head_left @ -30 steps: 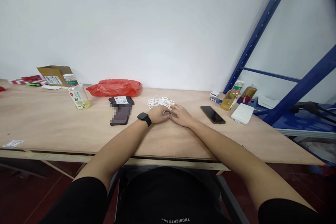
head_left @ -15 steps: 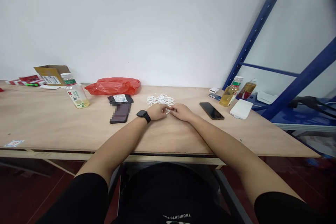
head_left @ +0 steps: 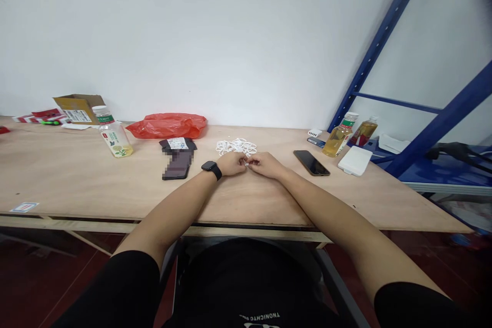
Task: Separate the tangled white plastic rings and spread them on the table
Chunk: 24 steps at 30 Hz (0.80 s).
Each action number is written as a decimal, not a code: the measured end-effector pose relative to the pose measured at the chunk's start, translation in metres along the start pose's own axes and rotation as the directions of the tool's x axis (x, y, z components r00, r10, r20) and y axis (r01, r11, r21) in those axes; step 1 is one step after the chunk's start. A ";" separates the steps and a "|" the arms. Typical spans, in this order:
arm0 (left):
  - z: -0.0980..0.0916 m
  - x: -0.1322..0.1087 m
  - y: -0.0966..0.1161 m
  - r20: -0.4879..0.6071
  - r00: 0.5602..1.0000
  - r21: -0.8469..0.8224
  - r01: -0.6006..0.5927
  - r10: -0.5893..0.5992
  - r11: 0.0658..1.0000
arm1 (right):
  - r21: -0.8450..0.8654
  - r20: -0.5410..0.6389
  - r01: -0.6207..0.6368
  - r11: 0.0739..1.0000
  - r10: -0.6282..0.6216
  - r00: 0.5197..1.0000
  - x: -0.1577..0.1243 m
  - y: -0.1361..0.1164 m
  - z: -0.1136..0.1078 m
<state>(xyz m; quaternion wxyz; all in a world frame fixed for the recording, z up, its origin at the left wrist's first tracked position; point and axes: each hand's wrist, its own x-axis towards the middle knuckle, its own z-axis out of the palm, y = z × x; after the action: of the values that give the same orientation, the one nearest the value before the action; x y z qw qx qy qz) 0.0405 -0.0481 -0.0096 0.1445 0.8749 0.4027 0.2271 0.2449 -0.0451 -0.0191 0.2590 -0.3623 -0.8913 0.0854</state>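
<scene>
A tangled white cord (head_left: 235, 146) lies in a loose heap on the wooden table (head_left: 246, 205). At its near edge, my left hand (head_left: 231, 163), with a black watch on the wrist, pinches part of the cord. My right hand (head_left: 266, 165) meets it fingertip to fingertip from the right, its fingers also closed on the cord. Only a small white bit shows between the fingertips; the rest there is hidden by my fingers.
On the left are a phone (head_left: 177, 164) by a black packet, a red plastic bag (head_left: 167, 126), a bottle (head_left: 115, 136) and a cardboard box (head_left: 79, 110). To the right lie another phone (head_left: 311, 162), a white case (head_left: 355, 160) and a bottle (head_left: 338, 138).
The fingertips of both my hands have shifted slightly, and the small cord loop below them no longer shows as clearly. The whole view has moved a little.
</scene>
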 end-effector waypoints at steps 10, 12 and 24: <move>0.004 0.002 -0.005 -0.028 1.000 -0.120 -0.001 -0.002 0.993 | 0.053 -0.050 -0.026 0.998 0.029 0.998 0.001 -0.007 0.007; 0.004 0.003 -0.006 -0.036 0.999 -0.138 0.008 -0.013 0.990 | 0.055 -0.076 -0.036 0.998 0.040 0.996 0.002 -0.008 0.008; 0.011 0.006 -0.005 -0.145 0.987 -0.245 0.030 -0.068 0.969 | 0.109 -0.186 -0.100 0.989 0.119 0.975 0.005 -0.010 0.007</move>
<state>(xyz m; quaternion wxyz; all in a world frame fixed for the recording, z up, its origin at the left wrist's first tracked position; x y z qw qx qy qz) 0.0463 -0.0411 -0.0191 0.2247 0.8205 0.4033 0.3370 0.2321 -0.0486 -0.0201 0.3562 -0.4041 -0.8355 0.1083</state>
